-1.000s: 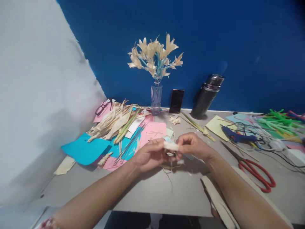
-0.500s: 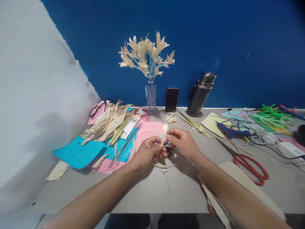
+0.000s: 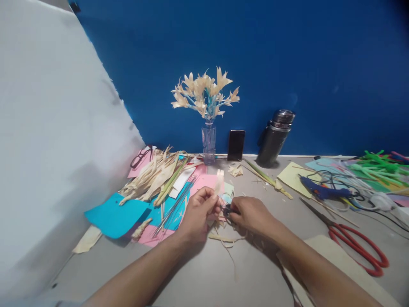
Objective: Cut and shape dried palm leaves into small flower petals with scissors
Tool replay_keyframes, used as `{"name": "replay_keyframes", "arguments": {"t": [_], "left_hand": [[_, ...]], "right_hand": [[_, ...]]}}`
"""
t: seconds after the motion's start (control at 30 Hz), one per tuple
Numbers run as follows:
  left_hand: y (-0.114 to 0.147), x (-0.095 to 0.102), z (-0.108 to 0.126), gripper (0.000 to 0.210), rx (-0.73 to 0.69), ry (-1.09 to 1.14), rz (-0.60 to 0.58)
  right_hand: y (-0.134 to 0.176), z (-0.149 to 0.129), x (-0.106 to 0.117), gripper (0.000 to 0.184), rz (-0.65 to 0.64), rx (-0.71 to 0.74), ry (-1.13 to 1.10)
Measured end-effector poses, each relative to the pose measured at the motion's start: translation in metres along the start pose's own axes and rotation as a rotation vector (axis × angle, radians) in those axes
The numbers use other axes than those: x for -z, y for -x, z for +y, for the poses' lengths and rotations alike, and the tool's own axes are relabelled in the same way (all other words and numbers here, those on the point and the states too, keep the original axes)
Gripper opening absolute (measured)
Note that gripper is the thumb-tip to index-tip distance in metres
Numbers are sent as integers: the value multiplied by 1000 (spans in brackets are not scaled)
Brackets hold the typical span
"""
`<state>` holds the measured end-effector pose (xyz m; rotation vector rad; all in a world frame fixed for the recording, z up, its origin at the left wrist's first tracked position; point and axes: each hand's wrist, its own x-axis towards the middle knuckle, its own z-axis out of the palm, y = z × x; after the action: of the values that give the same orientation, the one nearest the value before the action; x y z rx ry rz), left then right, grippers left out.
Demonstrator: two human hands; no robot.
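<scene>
My left hand (image 3: 201, 211) is closed, pinching a pale strip of dried corn husk (image 3: 219, 181) that stands upright above the fingertips. Close on its right, my right hand (image 3: 251, 213) is closed around small scissors (image 3: 227, 209) with black handles; their blades are mostly hidden between the hands. Below them, thin husk scraps (image 3: 226, 238) lie on the grey table. A pink sheet (image 3: 204, 183) is spread just behind my left hand.
A pile of dried husks (image 3: 153, 175) and a blue sheet (image 3: 116, 215) lie left. Behind stand a vase of husk flowers (image 3: 208, 145), a phone (image 3: 236, 145) and a flask (image 3: 276, 138). Right are a blue glue gun (image 3: 324, 187) and large red-handled scissors (image 3: 358, 245).
My right hand has left the husk strip, dropped lower and taken hold of the small black scissors. My left hand still pinches the strip. The view has tilted up and shifted left.
</scene>
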<state>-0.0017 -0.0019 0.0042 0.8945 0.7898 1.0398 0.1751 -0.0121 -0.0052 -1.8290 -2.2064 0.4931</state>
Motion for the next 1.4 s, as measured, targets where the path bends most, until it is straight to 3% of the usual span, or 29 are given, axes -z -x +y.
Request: {"name": "replay_keyframes", "arguments": {"t": [0.17,0.27,0.4,0.73,1.0,1.4], "left_hand": [[-4,5,5,27,-112,15,40],[-6,8,8,25,-133,11,66],[-6,9,10,27,-136,13,109],[-6,6,9,23,-118,-8,110],[-6,7,6,9,-164,-134,109],[-8,9,5,9,-161,-166,85]], "right_hand": [[-8,17,15,20,-27,-99,-752],[-13,27,16,29,-59,-66,-935],[-13,31,11,29,-52,-17,-840],[-2,2,18,25,-36,42,-527],[-2,8,16,25,-68,18,-555],[-2,10,13,24,-42,47,-557]]}}
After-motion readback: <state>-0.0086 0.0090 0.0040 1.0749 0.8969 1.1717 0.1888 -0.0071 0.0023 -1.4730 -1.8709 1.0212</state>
